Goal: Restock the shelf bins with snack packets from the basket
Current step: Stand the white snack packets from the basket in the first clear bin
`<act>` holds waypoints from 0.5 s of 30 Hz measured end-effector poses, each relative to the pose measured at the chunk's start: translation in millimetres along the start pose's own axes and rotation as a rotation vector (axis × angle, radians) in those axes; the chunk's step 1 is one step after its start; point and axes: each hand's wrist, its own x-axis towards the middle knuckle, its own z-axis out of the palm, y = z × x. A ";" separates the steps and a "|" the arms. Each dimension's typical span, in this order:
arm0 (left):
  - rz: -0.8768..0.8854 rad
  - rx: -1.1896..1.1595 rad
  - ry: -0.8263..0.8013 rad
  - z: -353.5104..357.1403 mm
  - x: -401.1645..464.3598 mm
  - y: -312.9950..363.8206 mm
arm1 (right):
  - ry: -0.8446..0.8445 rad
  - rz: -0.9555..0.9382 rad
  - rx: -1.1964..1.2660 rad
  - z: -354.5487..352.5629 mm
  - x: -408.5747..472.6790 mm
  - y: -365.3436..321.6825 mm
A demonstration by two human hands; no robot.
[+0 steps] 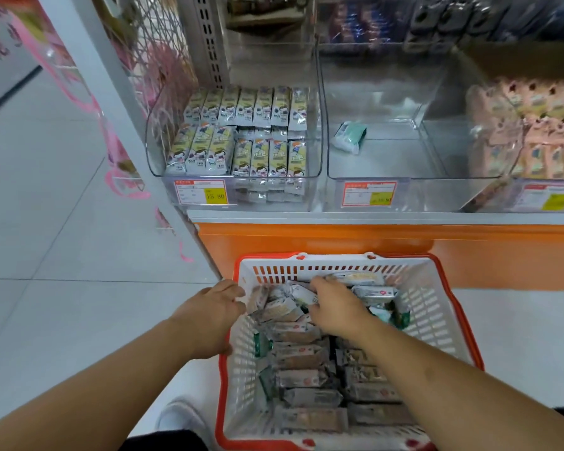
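Head view: at lower centre the right hand (334, 309) digs into the snack packets (302, 362) heaped in the basket (443, 323), fingers curled among them though which packet it grips I cannot tell, while the left hand (209, 317) rests loosely open on the rim. A handful grabbed from that loose pile could shed packets on the lift to the near-empty middle bin (381, 157) at upper centre, and the unheld basket could tip.

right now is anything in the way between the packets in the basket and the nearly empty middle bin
Nothing visible blocks it. The middle bin is open-topped and holds one green packet at its left. The right hand is already on the basket packets; only the bin's front wall must be cleared.
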 end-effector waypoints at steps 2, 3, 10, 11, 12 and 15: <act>-0.015 -0.068 0.001 -3.5 -0.8 -0.1 | -0.025 -0.050 0.055 -19.4 -10.9 -8.4; -0.030 -0.150 0.010 -9.4 -1.8 0.4 | -0.032 -0.077 0.074 -30.6 -17.3 -14.3; -0.125 -0.842 0.223 -85.3 -19.5 5.4 | -0.008 -0.345 0.066 -126.8 -84.2 -72.7; -0.110 -0.996 0.197 -94.7 -26.9 9.5 | 0.002 -0.390 0.041 -138.9 -96.3 -79.4; -0.075 -1.165 0.142 -104.3 -36.8 14.5 | 0.019 -0.423 0.023 -149.1 -108.4 -84.9; 0.099 -1.499 -0.045 -126.9 -67.1 25.1 | 0.096 -0.498 0.023 -165.4 -134.5 -88.9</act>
